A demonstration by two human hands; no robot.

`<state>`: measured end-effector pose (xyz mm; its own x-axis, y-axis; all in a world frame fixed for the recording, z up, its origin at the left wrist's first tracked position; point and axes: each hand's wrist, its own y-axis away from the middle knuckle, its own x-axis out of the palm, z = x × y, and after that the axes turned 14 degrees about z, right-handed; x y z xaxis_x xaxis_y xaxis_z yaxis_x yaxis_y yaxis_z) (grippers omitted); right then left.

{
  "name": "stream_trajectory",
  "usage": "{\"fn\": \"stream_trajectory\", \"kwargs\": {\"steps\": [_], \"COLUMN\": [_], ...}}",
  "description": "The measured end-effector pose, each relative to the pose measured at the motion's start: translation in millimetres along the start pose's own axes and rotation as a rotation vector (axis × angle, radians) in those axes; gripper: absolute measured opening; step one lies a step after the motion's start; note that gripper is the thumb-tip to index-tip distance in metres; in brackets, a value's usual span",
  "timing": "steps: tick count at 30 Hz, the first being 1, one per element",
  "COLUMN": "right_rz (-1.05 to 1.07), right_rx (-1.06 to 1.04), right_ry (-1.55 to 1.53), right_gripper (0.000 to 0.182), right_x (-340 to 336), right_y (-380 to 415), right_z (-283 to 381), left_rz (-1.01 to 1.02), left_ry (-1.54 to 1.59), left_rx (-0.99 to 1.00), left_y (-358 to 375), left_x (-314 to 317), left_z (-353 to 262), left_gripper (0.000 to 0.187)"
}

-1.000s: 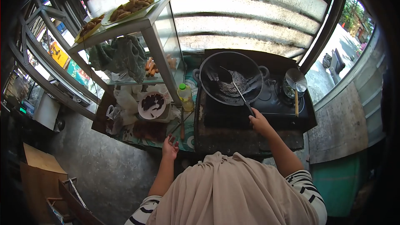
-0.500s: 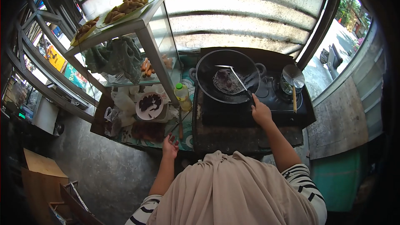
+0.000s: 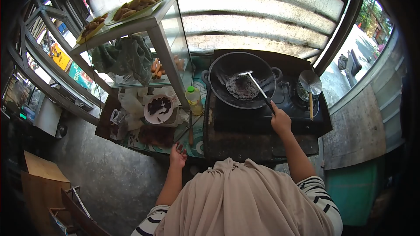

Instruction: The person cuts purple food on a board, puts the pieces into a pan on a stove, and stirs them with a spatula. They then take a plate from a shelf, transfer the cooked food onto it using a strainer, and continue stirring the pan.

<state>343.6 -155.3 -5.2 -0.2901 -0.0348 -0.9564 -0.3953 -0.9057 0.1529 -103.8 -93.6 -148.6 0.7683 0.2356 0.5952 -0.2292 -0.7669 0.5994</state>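
Observation:
My right hand (image 3: 281, 120) grips the dark handle of a long metal spatula (image 3: 259, 85). Its blade is inside a wok (image 3: 222, 95), at the far side of a bubbling patch of oil (image 3: 243, 89); dark food there is hard to make out. By the counter's front edge, my left hand (image 3: 178, 155) has loosely bent fingers, a little apart, with nothing seen in them. Close to it lie a dark reddish slab (image 3: 156, 136) and a wooden-handled utensil (image 3: 190, 137). Beyond stands a white bowl (image 3: 151, 119) with dark pieces in it.
The wok stands on a black stove (image 3: 245, 120); a strainer (image 3: 310, 82) rests over a vessel to its right. A yellow bottle (image 3: 193, 100) with a green cap stands beside a glass display case (image 3: 165, 57). Plates of fried food (image 3: 136, 5) sit on top.
My right hand and the spatula have shifted slightly right, and the blade has moved right and a little nearer across the oil. My left hand stays almost in place.

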Motion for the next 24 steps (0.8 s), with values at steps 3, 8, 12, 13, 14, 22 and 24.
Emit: {"fn": "stream_trajectory", "kwargs": {"steps": [3, 8, 12, 13, 14, 22, 24], "right_rz": [0.017, 0.1, 0.147, 0.159, 0.17, 0.113, 0.112], "right_rx": [0.009, -0.004, -0.056, -0.079, -0.1, -0.123, -0.128], "right_ry": [-0.022, -0.055, -0.132, -0.144, -0.156, -0.267, -0.275], "right_gripper": [0.06, 0.062, 0.062, 0.061, 0.061, 0.059, 0.059], "right_x": [8.7, 13.1, 15.7, 18.6, 20.5, 19.4, 22.5], "right_y": [-1.8, 5.3, 8.9, 8.5, 8.8, 19.9, 22.7], "right_z": [11.6, 12.8, 7.9, 6.7, 6.1, 15.0, 14.2], "left_rz": [0.031, 0.047, 0.05, 0.051, 0.052, 0.045, 0.053], "left_ry": [-0.001, -0.013, -0.025, -0.027, -0.021, -0.019, -0.016], "left_rx": [-0.003, 0.005, -0.002, -0.004, -0.004, -0.02, -0.013], "left_y": [-4.6, -9.6, -9.3, -9.0, -7.8, -7.5, -7.7], "left_x": [6.7, 15.3, 10.8, 10.1, 9.1, 6.8, 7.4], "left_z": [1.0, -3.9, -3.0, -2.5, -1.4, -0.8, -2.7], "left_gripper": [0.022, 0.023, 0.023, 0.023, 0.023, 0.022, 0.022]}}
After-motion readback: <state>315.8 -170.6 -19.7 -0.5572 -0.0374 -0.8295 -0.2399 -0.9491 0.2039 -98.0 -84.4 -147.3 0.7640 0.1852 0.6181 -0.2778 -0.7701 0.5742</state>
